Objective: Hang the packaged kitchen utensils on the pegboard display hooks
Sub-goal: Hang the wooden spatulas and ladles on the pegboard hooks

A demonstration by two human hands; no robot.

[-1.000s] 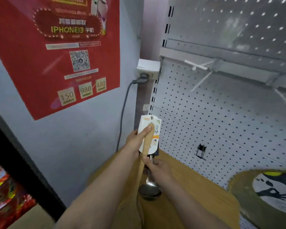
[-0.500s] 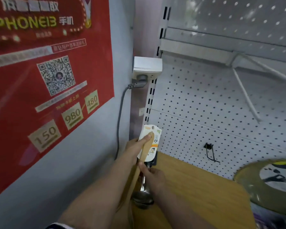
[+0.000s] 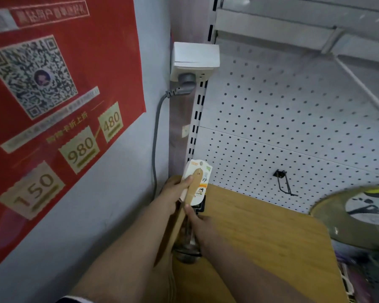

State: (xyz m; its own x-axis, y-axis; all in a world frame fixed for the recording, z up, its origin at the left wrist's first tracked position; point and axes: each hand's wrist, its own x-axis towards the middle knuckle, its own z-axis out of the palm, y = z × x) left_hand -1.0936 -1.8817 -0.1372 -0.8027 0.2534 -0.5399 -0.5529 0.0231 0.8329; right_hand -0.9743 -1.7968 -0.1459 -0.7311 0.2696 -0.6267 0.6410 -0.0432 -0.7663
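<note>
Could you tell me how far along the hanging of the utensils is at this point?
Nothing looks hung yet: the black hook on the pegboard is bare, and so is the white hook above it. In hand: the left hand holds a carded wooden utensil; the right hand grips a metal ladle. Left: hanging both on hooks.

Two hands in view: left [image 3: 173, 193] and right [image 3: 198, 224]. Utensils held between them: one wooden spatula [image 3: 185, 206] on one card [image 3: 198, 180], and one metal ladle [image 3: 187, 251]. Also counted: one black hook [image 3: 282, 180], one white hook [image 3: 363, 86], one pegboard [image 3: 282, 127], one poster [image 3: 53, 95], one socket [image 3: 195, 57], one plug [image 3: 184, 83], one worktop [image 3: 260, 237].
</note>
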